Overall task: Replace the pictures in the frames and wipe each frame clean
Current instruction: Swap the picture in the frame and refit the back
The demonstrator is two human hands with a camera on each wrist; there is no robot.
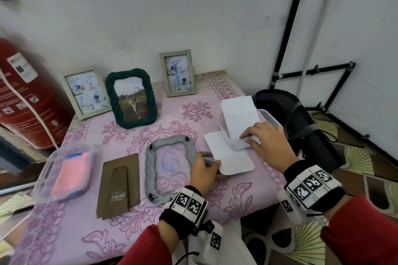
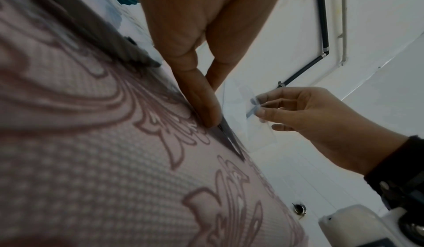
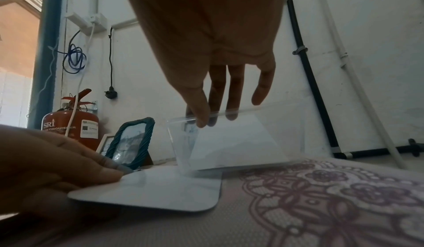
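1. White paper is under both hands: the right hand (image 1: 269, 142) pinches the near edge of a clear sheet (image 3: 236, 136) with a white card behind it, holding it tilted up off the table.
2. The left hand (image 1: 203, 170) presses its fingertips on the left edge of a flat white card (image 1: 229, 154) with rounded corners, fingers nearly straight.
3. Just left of that hand lies a grey rope frame (image 1: 170, 165), face down, scribbled glass showing.
4. Further left lie a brown backing board (image 1: 119, 185) and a clear tub (image 1: 66, 172) holding a pink cloth.
5. Three framed pictures (image 1: 131, 98) stand at the back of the pink tablecloth (image 1: 86, 228).
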